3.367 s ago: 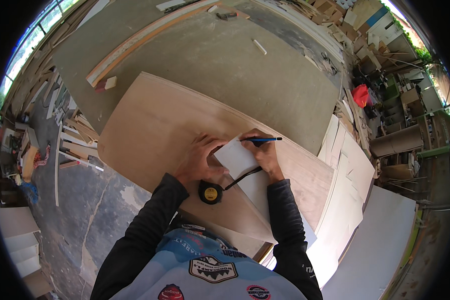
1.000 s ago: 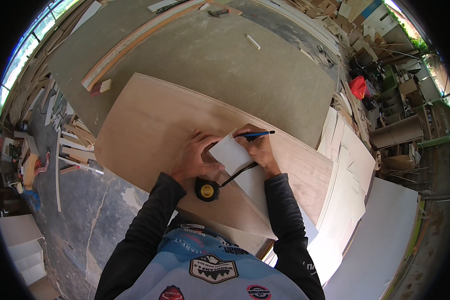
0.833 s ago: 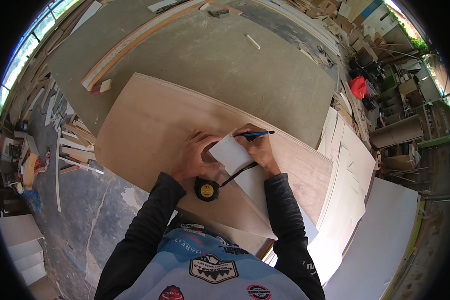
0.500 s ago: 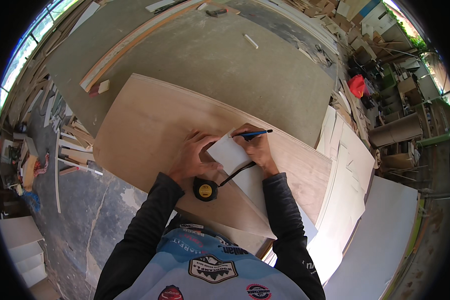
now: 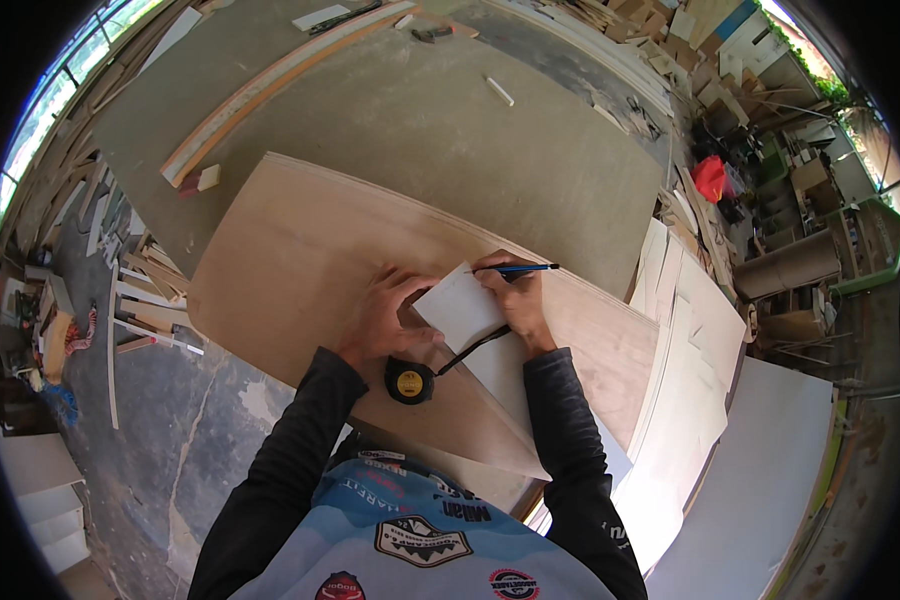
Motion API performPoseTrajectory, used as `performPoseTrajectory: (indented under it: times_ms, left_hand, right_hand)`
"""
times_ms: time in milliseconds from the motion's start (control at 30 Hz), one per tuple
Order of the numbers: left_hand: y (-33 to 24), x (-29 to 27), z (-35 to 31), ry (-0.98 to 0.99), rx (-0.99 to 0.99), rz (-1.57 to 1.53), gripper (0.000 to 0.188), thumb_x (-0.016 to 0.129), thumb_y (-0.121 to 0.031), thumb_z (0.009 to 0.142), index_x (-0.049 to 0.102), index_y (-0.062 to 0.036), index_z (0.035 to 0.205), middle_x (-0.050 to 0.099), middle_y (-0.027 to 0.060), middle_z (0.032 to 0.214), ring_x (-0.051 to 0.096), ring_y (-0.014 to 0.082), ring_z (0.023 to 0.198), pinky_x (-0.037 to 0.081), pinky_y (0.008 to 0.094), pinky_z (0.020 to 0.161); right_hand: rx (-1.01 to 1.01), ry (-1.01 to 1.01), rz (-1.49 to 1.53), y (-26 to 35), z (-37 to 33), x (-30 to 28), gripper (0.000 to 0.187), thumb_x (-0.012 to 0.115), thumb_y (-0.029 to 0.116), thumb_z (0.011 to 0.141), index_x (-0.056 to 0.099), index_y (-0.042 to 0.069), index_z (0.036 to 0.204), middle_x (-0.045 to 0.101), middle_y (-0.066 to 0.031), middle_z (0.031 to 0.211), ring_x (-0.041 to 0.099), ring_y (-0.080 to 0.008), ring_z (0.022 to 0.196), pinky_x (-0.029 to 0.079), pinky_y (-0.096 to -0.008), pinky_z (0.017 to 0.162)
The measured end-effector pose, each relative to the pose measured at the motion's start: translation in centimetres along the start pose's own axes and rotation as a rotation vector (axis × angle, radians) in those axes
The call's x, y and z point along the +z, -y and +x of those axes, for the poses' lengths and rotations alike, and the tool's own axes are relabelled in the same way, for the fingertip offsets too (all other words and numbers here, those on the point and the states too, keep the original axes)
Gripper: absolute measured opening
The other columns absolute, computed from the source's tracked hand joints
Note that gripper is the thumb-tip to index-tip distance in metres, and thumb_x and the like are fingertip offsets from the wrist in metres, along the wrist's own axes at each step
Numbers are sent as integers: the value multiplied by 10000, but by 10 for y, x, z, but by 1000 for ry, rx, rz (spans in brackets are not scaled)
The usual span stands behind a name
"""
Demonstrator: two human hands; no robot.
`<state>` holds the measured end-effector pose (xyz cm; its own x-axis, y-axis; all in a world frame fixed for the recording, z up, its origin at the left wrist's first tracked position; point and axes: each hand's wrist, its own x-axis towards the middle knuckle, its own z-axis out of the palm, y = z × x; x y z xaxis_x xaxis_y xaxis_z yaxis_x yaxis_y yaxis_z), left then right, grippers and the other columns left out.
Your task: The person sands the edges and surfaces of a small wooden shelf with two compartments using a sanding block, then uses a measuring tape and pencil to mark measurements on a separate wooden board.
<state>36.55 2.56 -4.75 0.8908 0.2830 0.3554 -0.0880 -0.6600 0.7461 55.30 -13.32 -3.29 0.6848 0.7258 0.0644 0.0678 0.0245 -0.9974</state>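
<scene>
A long white board strip (image 5: 462,305) lies across a light plywood panel (image 5: 280,250) in front of me. My left hand (image 5: 382,312) holds its near-left end, thumb on one edge and index finger along the other, with the other fingers spread on the plywood. In my right hand (image 5: 515,300), at the strip's far edge, is a slim blue and black pencil (image 5: 530,267), slanted nearly flat; its point is hidden by my fingers. A black and yellow tape measure (image 5: 409,381) sits just below my left hand, with a black strap (image 5: 475,347) running from it toward my right wrist.
Under the plywood is a large grey-green board (image 5: 530,130). A long wood strip (image 5: 270,85) and a small white stick (image 5: 499,91) lie on it. Stacked pale sheets (image 5: 685,350) stand at right, scrap wood (image 5: 155,265) at left, and a red bag (image 5: 709,178) farther right.
The pencil has tipped flatter and shifted slightly right with my right hand. My left hand, the white strip and the tape measure stay as they were.
</scene>
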Motion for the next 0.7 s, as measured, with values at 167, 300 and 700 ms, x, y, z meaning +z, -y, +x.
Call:
performPoseTrajectory:
  times_ms: [167,300,700]
  left_hand:
    - [-1,-1,1,-2,18,-23,753,887,-501,660,667,-58,1227,675,108,1161,582,320,1122,401,443,1078]
    - [-3,-2,-1,-7,2,-13,746,894,-478,653,667,-58,1226,675,104,1163,583,316,1126,402,440,1079]
    - [-4,-2,-1,-5,-2,13,751,906,-457,645,671,-62,1239,670,114,1189,558,328,1150,428,442,1045]
  right_hand:
    - [38,-62,104,1,-2,-6,72,681,-25,832,741,-19,872,708,-48,810,638,-117,758,513,-263,706]
    - [105,-12,85,-3,-2,-11,77,674,-13,844,744,-13,877,694,-37,786,614,-91,738,494,-249,676]
    - [23,69,-37,-5,-3,-6,89,710,51,898,742,0,964,701,-31,848,619,-106,792,496,-264,739]
